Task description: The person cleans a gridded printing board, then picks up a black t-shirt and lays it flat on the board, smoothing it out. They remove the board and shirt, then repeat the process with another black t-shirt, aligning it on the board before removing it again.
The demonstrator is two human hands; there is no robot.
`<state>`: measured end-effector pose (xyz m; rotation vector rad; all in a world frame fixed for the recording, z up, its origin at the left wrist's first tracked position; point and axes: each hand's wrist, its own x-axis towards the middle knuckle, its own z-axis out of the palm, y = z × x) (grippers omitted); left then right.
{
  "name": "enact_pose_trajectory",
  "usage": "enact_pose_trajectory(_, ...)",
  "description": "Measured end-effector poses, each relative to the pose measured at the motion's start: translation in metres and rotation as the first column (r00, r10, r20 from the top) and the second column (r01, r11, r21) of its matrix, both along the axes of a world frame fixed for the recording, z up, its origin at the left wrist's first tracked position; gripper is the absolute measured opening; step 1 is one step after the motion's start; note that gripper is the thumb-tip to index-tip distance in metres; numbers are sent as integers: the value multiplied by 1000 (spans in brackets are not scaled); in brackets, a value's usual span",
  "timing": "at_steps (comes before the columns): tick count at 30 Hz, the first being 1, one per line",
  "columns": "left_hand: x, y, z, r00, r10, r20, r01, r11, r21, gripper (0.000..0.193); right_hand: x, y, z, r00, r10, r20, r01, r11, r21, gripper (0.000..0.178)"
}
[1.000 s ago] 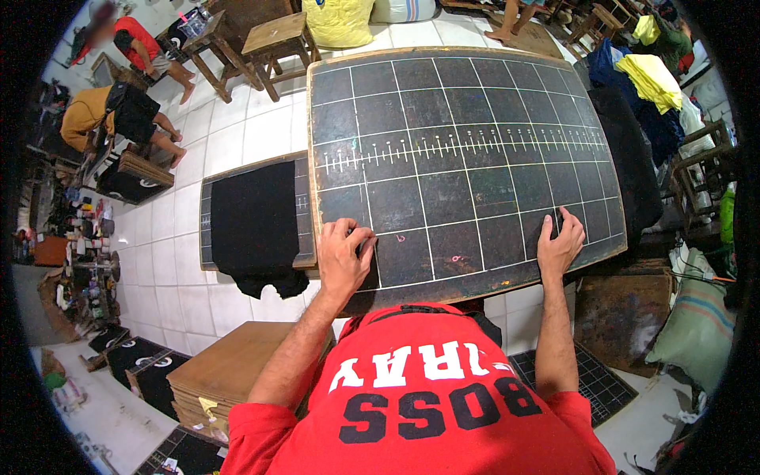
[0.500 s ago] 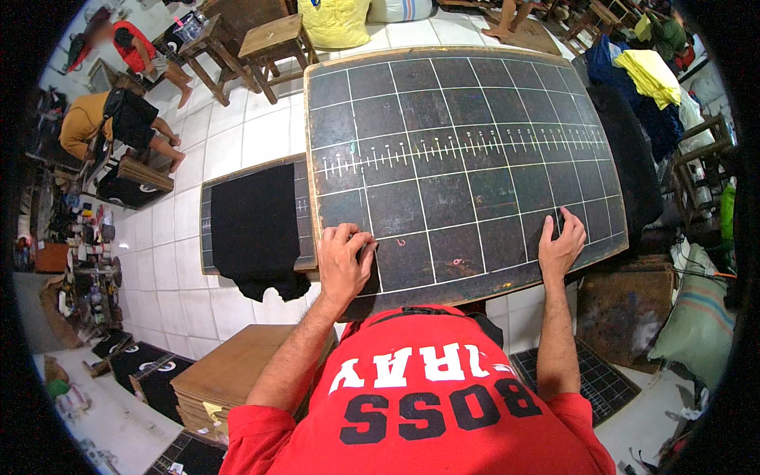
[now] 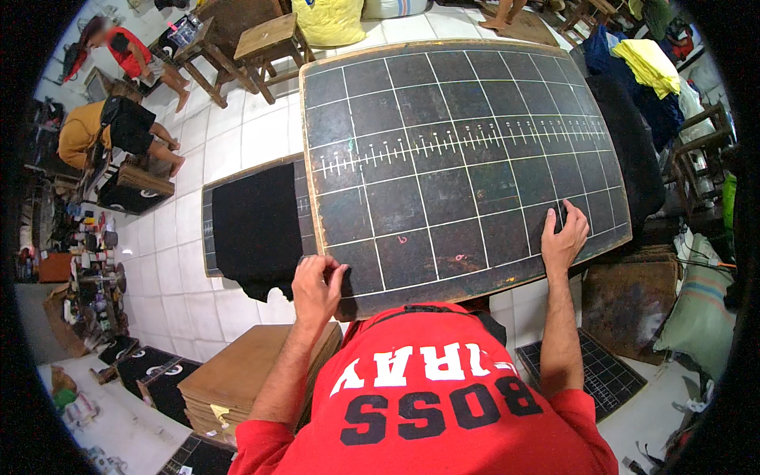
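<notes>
In front of me lies a large dark board marked with a pale grid and a ruler-like scale across its middle. My left hand is at the board's near left corner, its thumb and fingertips pressed together. Whatever sits in that pinch is too dark and small to make out. On the board's near right part rests my right hand, thumb and fingers apart, with nothing seen in it. Left of the board, a black cloth is spread over a lower gridded board, its wrinkled near edge hanging over.
A stack of brown boards stands near my left arm. Wooden stools and a yellow sack are beyond the board. Dark blue and yellow cloth is piled at far right. Two people are at the far left.
My left hand has drawn back from the board's surface to its near left corner, moving left and toward me. My right hand stays almost in place.
</notes>
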<state>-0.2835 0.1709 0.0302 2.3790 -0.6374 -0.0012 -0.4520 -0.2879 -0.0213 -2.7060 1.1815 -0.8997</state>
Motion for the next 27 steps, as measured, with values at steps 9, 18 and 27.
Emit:
enact_pose_trajectory(9,-13,-44,-8,846,-528,77,518,847,117,57,1,0,1,1000,4,-1,-4,1000,-11,41)
enact_pose_trajectory(18,-3,3,-21,979,-171,112,149,972,180,72,0,-2,-2,1000,11,9,-10,1000,-20,42)
enact_pose_trajectory(27,-29,-17,-18,965,-56,258,-17,962,273,80,1,-3,-1,999,-20,-26,20,1000,-9,44)
